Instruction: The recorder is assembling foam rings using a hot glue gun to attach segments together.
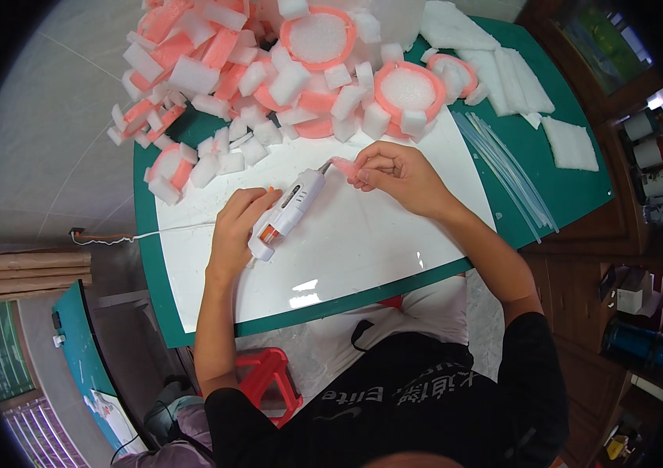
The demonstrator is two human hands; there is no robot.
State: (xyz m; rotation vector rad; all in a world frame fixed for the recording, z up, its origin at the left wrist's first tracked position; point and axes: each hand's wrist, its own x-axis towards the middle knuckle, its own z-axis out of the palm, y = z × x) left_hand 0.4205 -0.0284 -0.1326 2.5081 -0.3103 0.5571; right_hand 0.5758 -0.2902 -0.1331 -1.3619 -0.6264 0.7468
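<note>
My left hand [235, 230] is closed around a white glue gun [294, 204] that lies slanted above the white board, its nozzle toward the upper right. Between the fingertips of my right hand [403, 175] is a small pink foam piece [344, 166]. The nozzle tip meets or nearly meets the pink piece's left end; whether they touch I cannot tell. Just beyond both hands, small white foam blocks [230, 162] lie loose. Behind them rises a heap of pink foam rings [409, 87] with white foam blocks attached.
Long translucent glue sticks [507, 175] lie right of the white board [394, 242] on the green mat [581, 183]. White foam sheets [569, 144] are at the far right. A white cord [175, 228] runs left to a wall socket. A red stool [269, 382] stands below the table.
</note>
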